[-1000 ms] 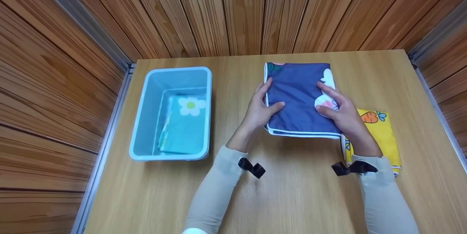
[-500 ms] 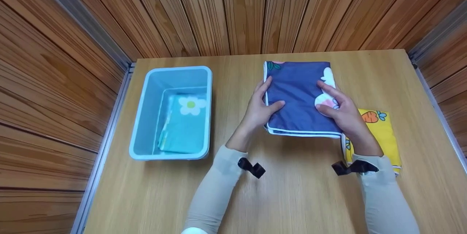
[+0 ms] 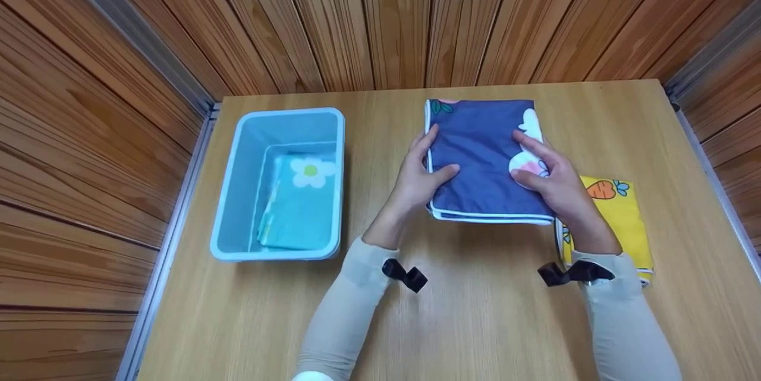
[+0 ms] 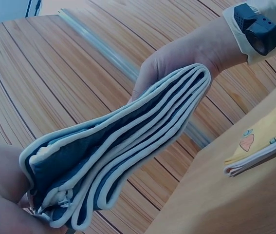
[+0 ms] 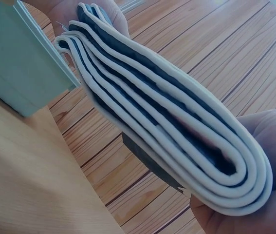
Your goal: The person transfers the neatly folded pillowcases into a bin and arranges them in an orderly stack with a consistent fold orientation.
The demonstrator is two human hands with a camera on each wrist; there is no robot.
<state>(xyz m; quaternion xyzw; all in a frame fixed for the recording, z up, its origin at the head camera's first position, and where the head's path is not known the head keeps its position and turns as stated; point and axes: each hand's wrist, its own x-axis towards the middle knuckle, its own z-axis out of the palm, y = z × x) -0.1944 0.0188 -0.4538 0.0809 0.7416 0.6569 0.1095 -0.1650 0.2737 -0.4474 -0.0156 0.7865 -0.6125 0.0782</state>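
Note:
A folded navy cloth (image 3: 478, 149) with white piping and a white printed figure is held up off the table between both hands. My left hand (image 3: 421, 173) grips its left edge, thumb on top and the other fingers mostly hidden beside and under it. On the opposite edge my right hand (image 3: 553, 176) holds it the same way, thumb and a finger lying on the top face. Both wrist views show the stacked layers of the folded cloth (image 4: 123, 136) edge-on, pinched at either end. Partly under the right forearm lies a folded yellow cloth (image 3: 624, 220) with carrot prints.
A light blue plastic bin (image 3: 223, 208) stands on the left of the wooden table (image 3: 464, 321). Inside it lies a folded turquoise cloth (image 3: 300, 214) with a white flower. Wood-panelled walls (image 3: 398, 18) enclose the back and sides.
Both hands and the navy cloth have shifted slightly left over the last half second. The grip looks the same, and the bin and yellow cloth stay put.

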